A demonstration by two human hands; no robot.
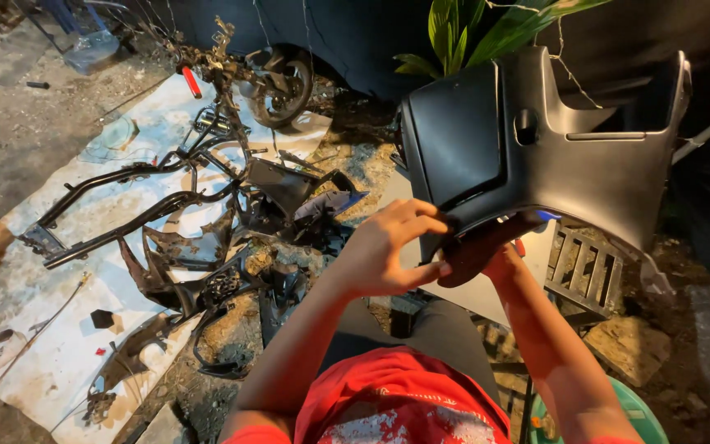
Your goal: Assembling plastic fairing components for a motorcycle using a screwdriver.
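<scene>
— Red shirt (396,399) fills the bottom edge, and both forearms rise from it toward that big dark grey scooter fairing panel (536,140). Where is the panel resting?

— Nowhere. It is held up in the air in front of the person, above the lap, with a slatted crate (585,267) and stony ground behind it. The right hand (486,251) grips its lower edge from below, fingers wrapped shut around the rim.

— And the left hand (388,247)?

— Fingers curled and half closed, tips touching the same lower edge just beside the right hand — pinching or feeling at something small there, though what it is I cannot tell.

— So which step would you say this is?

— My judgement: inspecting or working a clip along the panel's bottom edge while the other hand steadies it. Any next move calls for a firm right grip, since the panel is broad and held by one edge only.

— What lies to the left?

— Stripped scooter frame (166,197) with a wheel (285,86) on a pale ground sheet (34,329), well apart from both hands; green leaves (462,29) above the panel.
</scene>
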